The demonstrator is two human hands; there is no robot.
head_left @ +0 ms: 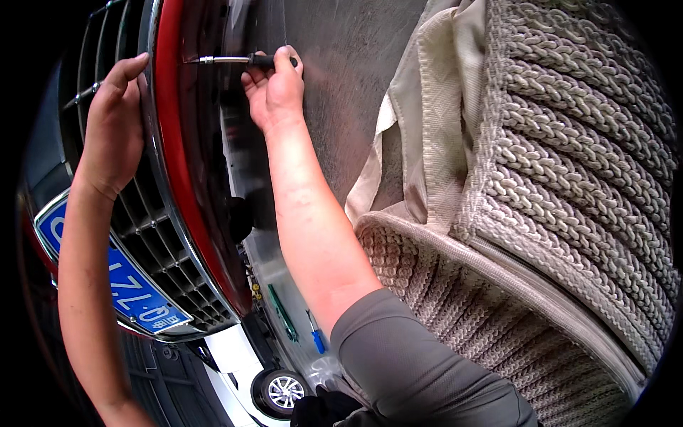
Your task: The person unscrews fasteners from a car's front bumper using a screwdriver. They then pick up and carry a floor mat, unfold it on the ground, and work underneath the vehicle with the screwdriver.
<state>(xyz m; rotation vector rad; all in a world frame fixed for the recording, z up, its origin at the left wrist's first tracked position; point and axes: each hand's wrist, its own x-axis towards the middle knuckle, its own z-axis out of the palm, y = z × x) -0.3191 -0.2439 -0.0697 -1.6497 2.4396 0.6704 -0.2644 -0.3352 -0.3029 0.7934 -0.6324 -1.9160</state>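
My left hand (114, 128) lies on the grille (151, 231) beside its chrome edge, thumb upward and fingers mostly hidden. My right hand (276, 89) holds a screwdriver (226, 60) by its black handle. The silver shaft points left, its tip at the red trim (169, 35) running along the grille. A blue license plate (142, 299) sits on the grille beneath my left forearm.
Beige knitted material (573, 164) fills the right side, with loose fabric (430, 99) along it. A green tool (282, 313) and a blue-handled screwdriver (317, 340) lie on the grey floor (334, 78). A white car's wheel (283, 391) shows at the bottom.
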